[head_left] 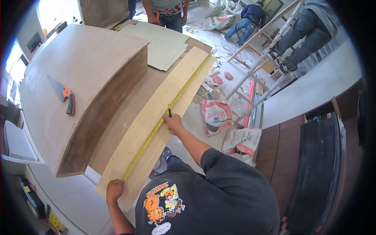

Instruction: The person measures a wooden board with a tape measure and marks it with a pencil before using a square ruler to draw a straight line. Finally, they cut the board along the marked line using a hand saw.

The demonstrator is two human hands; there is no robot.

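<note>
head: right hand (173, 122) (pencil (169, 111)) at plank (156, 105) edge

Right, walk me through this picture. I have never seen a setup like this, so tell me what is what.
There is no machine here. A person works with two bare hands, and the single picture comes from a camera worn on that person's head, looking down. Its wide lens bends the edges.

The left hand holds a yellow measuring tape down at the near end of a long, pale, curved wooden board. The right hand holds a dark pencil against the tape.

Beside the board lies a large curved brown plywood piece with an orange-handled handsaw on top. Another person stands at the far end.
</note>
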